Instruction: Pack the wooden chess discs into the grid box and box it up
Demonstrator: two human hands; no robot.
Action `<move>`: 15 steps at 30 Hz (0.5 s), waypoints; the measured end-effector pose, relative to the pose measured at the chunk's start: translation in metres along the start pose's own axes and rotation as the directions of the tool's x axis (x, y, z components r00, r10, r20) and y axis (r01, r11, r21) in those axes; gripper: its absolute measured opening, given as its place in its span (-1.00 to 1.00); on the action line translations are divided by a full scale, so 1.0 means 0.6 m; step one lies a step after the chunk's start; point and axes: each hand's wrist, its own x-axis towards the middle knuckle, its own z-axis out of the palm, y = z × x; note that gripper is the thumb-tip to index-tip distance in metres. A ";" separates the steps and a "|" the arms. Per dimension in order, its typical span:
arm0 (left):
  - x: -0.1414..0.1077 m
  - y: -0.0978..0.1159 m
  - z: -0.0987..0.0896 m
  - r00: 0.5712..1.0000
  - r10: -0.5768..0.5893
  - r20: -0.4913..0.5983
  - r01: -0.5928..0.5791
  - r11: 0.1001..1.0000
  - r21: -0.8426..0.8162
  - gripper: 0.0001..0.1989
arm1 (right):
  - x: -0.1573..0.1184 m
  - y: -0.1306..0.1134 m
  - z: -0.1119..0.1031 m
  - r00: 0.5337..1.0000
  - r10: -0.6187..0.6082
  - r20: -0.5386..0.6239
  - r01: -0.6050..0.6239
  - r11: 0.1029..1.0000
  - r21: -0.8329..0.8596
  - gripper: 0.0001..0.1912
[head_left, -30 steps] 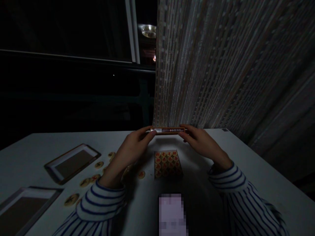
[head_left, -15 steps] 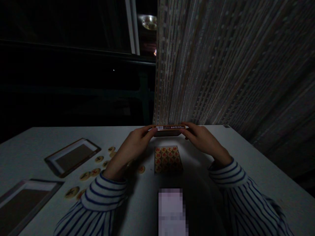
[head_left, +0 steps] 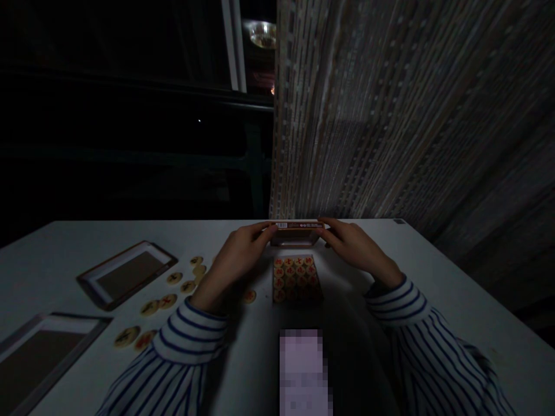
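Between my two hands is a shallow box lid (head_left: 298, 236), tilted so its printed edge with a barcode faces up toward me. My left hand (head_left: 243, 245) pinches its left end, and my right hand (head_left: 353, 242) pinches its right end. Just below the lid, on the table, sits an open box of Chinese chess pieces (head_left: 297, 278), packed in rows with red characters facing up. The lid is apart from this box, behind and above it. One loose red-marked chess piece (head_left: 249, 296) lies left of the box, near my left forearm.
Several loose chess pieces (head_left: 174, 278) lie scattered on the white table (head_left: 437, 312) left of my left arm. Two open box parts stand there too, a farther one (head_left: 125, 274) and a nearer one (head_left: 82, 326). A phone (head_left: 303, 370) lies in front. A string curtain (head_left: 329, 115) hangs behind.
The lid has tipped slightly, so more of its inside shows, and it has come a little nearer the packed box. Both hands keep their hold.
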 end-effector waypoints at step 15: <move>0.001 0.002 0.004 0.999 -0.050 -0.007 0.050 0.995 0.083 -0.55 | 0.003 0.003 0.006 0.999 0.016 0.033 -0.015 0.999 -0.046 -0.56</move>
